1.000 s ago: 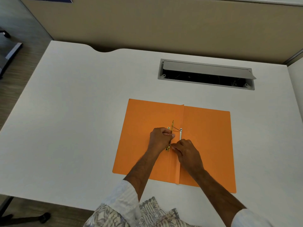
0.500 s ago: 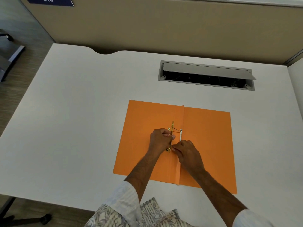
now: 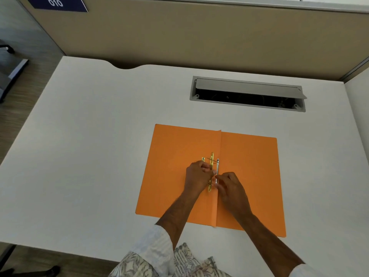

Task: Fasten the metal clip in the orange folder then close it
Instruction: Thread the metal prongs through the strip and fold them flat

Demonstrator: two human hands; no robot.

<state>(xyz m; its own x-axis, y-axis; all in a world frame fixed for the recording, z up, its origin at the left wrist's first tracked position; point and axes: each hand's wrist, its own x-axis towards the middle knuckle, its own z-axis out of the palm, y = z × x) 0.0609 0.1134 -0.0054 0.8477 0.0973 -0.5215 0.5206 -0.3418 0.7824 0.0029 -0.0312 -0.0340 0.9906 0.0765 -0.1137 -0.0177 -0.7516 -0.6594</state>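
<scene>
A: Two hands on one folder. The orange folder [image 3: 247, 176] lies open and flat on the white desk [image 3: 79, 156], spine fold running away from the person, both flaps down.

B: Anything in it?

A: Only the metal clip [image 3: 211, 162], no paper showing. A gold bar stands along the left side of the fold, a silver strip [image 3: 217, 168] just beside it on the right, and a small gold end piece [image 3: 203, 158] pokes out to the left.

B: Left hand?

A: Left hand [image 3: 198, 176] sits on the left flap, fingers [image 3: 205, 166] curled narrow around the gold bar at its middle, pinching it.

B: Right?

A: Right hand [image 3: 231, 188] is on the right flap near the fold, fingers [image 3: 217, 177] pinched tight at the lower part of the silver strip. Whether they actually hold it or just press on it, cannot tell.

B: Other containers?

A: A grey cable tray [image 3: 247, 86] is sunk in the desk well behind the folder, lid tipped up; inside is dark, contents unclear.
</scene>
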